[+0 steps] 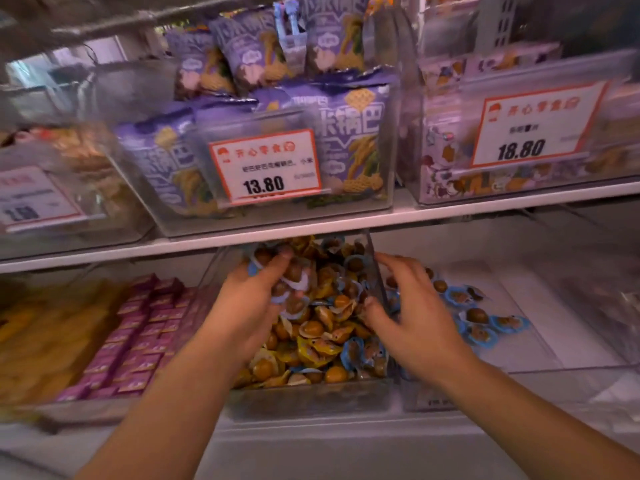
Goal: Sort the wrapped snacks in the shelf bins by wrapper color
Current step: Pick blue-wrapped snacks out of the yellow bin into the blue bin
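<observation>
We see pink packs (138,327) in left bin. Our left hand (256,299) grips bunch of blue snacks (294,282) over middle bin (311,396), full of yellow snacks (311,351). Our right hand (412,310) spread wide, holds nothing, at bin wall. More blue snacks (481,323) lie in right bin (588,341).

Dim, warm indoor light with a purple cast. Heavy motion blur toward upper and left edges; wide-angle bending at corners. Sharpest near centre, faint glare on clear bin fronts (304,398).
</observation>
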The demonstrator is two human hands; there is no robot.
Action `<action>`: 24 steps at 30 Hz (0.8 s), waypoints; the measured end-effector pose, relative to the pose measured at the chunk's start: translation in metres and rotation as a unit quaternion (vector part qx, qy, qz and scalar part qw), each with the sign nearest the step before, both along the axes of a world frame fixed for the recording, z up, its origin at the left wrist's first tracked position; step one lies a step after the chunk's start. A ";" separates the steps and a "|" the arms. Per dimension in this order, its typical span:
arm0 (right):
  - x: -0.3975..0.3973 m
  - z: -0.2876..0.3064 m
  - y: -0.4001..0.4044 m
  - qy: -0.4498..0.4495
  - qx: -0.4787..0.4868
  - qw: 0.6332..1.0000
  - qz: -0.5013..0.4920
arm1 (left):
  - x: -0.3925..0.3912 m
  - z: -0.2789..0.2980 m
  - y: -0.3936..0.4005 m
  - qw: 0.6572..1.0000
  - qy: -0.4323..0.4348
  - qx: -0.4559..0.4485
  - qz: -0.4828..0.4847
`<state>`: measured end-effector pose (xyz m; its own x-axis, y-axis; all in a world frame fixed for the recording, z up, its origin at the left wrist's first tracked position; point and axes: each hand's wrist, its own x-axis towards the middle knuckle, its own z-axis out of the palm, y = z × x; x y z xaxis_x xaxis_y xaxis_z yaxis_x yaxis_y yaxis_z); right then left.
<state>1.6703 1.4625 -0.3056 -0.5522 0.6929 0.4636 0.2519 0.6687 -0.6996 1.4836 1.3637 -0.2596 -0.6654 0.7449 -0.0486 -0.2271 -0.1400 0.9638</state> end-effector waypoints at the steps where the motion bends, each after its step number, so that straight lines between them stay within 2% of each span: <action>1: -0.001 0.006 -0.003 0.030 0.030 0.999 -0.007 | 0.004 0.002 -0.007 0.992 -0.119 0.032 -0.010; 3: -0.006 0.015 -0.016 0.085 0.048 0.995 -0.002 | 0.010 0.002 -0.020 0.969 -0.238 0.051 -0.041; 5: -0.016 0.020 -0.032 0.097 0.018 0.994 0.037 | 0.016 -0.003 -0.028 0.963 -0.258 0.043 -0.060; 8: -0.033 0.014 -0.048 0.042 -0.057 0.993 0.099 | 0.017 -0.015 -0.030 0.973 -0.220 0.014 -0.072; 12: -0.051 0.009 -0.041 -0.035 -0.080 0.987 0.133 | 0.004 -0.024 -0.035 0.982 -0.176 0.010 -0.072; 14: -0.059 0.009 -0.039 -0.024 -0.139 0.979 0.147 | -0.002 -0.028 -0.037 0.983 -0.163 0.011 -0.082; 18: -0.071 0.015 -0.038 0.047 -0.266 0.956 0.115 | -0.004 -0.029 -0.037 0.992 -0.096 0.000 -0.086; 19: -0.074 0.017 -0.039 0.067 -0.324 0.936 0.120 | -0.002 -0.030 -0.037 0.996 -0.054 -0.004 -0.067; 21: -0.079 0.022 -0.045 0.124 -0.465 0.863 0.156 | 0.004 -0.031 -0.038 0.991 0.126 -0.032 -0.024; 22: -0.081 0.023 -0.049 0.164 -0.524 0.818 0.168 | 0.007 -0.031 -0.040 0.972 0.232 -0.036 -0.019; 24: -0.082 0.026 -0.057 0.252 -0.618 0.726 0.164 | 0.013 -0.032 -0.041 0.922 0.385 -0.051 -0.012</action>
<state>1.5879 1.4055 -0.2793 -0.7576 0.6211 -0.2007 -0.2750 -0.5826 -0.7648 1.4964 1.3223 -0.2916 -0.5152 0.7777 0.3603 0.5269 -0.0442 0.8488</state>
